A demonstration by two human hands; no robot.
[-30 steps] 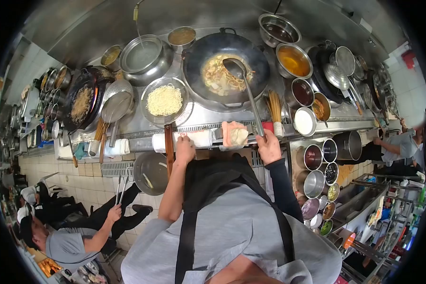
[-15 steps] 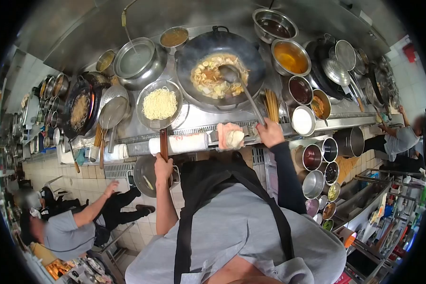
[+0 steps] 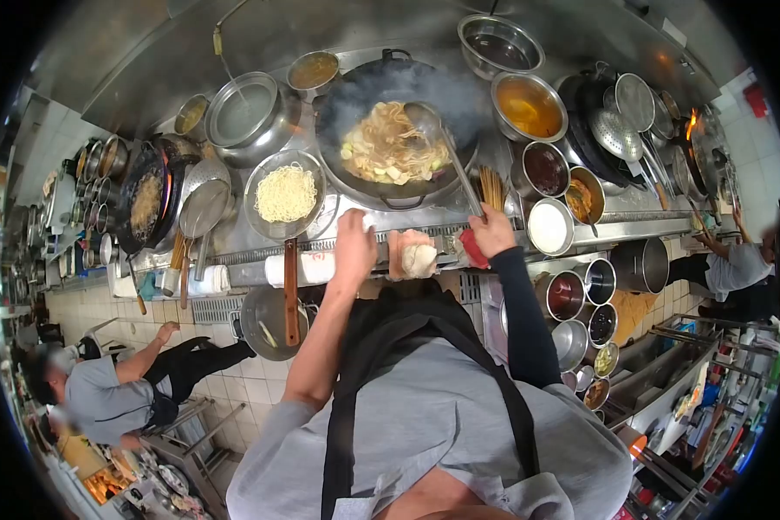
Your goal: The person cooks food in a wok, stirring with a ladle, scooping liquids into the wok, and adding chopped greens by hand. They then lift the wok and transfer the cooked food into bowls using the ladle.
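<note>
A ladle (image 3: pixel 459 165) is gripped by my right hand (image 3: pixel 491 230), its bowl down in the sliced pieces and brownish noodles (image 3: pixel 399 143) in the steaming black wok (image 3: pixel 334 117). My left hand (image 3: pixel 354 247) is over the counter edge, at the right end of a white towel (image 3: pixel 299 269). Its fingers look loosely bent and apart, with the tips partly hidden and nothing clearly held. To its left, a strainer (image 3: pixel 250 201) of pale noodles (image 3: pixel 286 192) rests on the counter, its wooden handle (image 3: pixel 291 295) sticking out over the edge.
A pinkish-white folded cloth (image 3: pixel 413 254) lies between my hands, and a red object (image 3: pixel 473 250) by my right hand. A bowl of amber liquid (image 3: pixel 530 104) and a pot of white contents (image 3: pixel 549 227) stand right. Co-workers (image 3: pixel 95 390) are left and far right; a flame (image 3: pixel 692 126) shows.
My left hand has let go of the strainer handle and moved right and up. The ladle has stirred the wok's contents, and more steam rises. A red object now shows beside my right hand.
</note>
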